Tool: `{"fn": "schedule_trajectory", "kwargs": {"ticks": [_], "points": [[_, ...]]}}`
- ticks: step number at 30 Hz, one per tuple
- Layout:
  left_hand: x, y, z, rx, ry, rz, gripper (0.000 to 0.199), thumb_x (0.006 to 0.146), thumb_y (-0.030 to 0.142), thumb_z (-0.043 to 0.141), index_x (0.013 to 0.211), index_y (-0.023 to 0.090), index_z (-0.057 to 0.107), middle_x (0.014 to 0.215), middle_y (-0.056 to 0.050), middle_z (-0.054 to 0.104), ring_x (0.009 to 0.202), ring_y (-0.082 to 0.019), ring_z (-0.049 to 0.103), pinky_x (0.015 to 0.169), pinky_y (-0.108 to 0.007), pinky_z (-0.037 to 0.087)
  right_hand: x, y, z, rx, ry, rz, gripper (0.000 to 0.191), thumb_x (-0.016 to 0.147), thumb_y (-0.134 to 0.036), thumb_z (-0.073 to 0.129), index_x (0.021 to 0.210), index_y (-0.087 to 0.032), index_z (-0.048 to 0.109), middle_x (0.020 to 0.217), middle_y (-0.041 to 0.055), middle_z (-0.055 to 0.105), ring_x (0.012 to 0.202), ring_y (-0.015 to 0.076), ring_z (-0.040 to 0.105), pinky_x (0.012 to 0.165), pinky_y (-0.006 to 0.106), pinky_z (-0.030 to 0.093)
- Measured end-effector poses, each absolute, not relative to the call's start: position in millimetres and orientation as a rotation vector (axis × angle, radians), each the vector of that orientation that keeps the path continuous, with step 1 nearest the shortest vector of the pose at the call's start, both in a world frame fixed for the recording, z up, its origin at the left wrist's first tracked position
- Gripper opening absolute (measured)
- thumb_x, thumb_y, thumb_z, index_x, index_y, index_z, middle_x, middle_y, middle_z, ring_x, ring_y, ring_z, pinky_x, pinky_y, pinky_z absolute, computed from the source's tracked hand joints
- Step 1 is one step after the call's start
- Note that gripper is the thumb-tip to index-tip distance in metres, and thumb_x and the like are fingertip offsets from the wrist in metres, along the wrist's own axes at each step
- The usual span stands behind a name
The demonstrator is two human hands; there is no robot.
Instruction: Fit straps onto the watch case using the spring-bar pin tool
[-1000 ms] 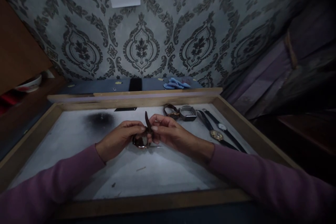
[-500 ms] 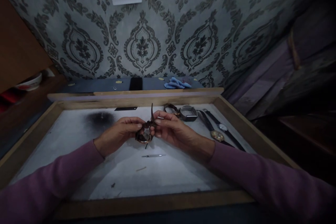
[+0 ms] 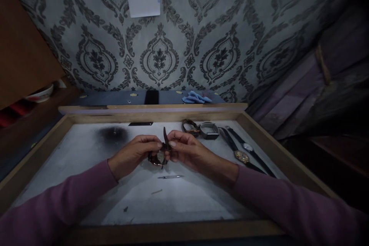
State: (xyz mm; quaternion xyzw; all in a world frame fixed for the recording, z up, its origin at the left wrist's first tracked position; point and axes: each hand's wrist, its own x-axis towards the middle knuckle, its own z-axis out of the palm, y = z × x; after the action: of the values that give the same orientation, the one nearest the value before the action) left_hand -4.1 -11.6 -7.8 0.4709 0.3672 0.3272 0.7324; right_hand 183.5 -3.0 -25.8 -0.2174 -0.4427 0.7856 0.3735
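Note:
Between my two hands is a wristwatch [image 3: 157, 159] with a dark strap and a shiny rim on its case, held above the white tray floor. My left hand [image 3: 137, 150] pinches it from the left, thumb and fingers at the strap near the case. The fingers of my right hand [image 3: 186, 147] close on the strap, whose dark end points up above them. Fingers hide the buckle area. Below the watch, a thin metal spring bar tool [image 3: 170, 177] lies on the white surface, with a small thin strip [image 3: 157, 191] nearer to me.
A wooden frame [image 3: 155, 115] borders the white surface. At the right lie a dark-strapped watch [image 3: 190, 127], a grey-banded watch [image 3: 209, 130], a gold-faced watch [image 3: 241, 157] and a white-faced watch [image 3: 248, 147]. A black flat strip [image 3: 140, 124] and a blue cloth [image 3: 196, 97] are at the back.
The view has tilted up slightly, so everything sits lower in the picture. Both hands still grip the watch, and the upright strap end now leans a little to the left.

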Motion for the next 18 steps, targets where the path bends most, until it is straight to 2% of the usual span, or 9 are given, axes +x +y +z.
{"fn": "schedule_trajectory", "kwargs": {"ticks": [9,18], "points": [[-7.9,-10.7,-9.1,1.114,0.801,0.651,0.020,0.075,0.030,0.066,0.080,0.011,0.066,0.072,-0.007,0.069,0.062,-0.014,0.058,0.060,-0.026,0.042,181.8,-4.4,-28.6,-0.497,-1.206,2.023,0.022,0.081,-0.028,0.072,0.087,-0.015,0.056,0.071,0.0018,0.069,0.064,0.0103,0.065,0.055,0.020,0.039],[-6.9,-11.3,-2.9,1.071,0.871,0.605,0.024,0.068,0.033,0.072,0.076,0.011,0.065,0.068,-0.006,0.069,0.057,-0.013,0.058,0.056,-0.025,0.043,181.6,-3.4,-30.9,-0.480,-1.244,2.029,0.023,0.080,-0.031,0.073,0.085,-0.014,0.059,0.075,0.0027,0.071,0.067,0.0108,0.068,0.056,0.019,0.042]]}}
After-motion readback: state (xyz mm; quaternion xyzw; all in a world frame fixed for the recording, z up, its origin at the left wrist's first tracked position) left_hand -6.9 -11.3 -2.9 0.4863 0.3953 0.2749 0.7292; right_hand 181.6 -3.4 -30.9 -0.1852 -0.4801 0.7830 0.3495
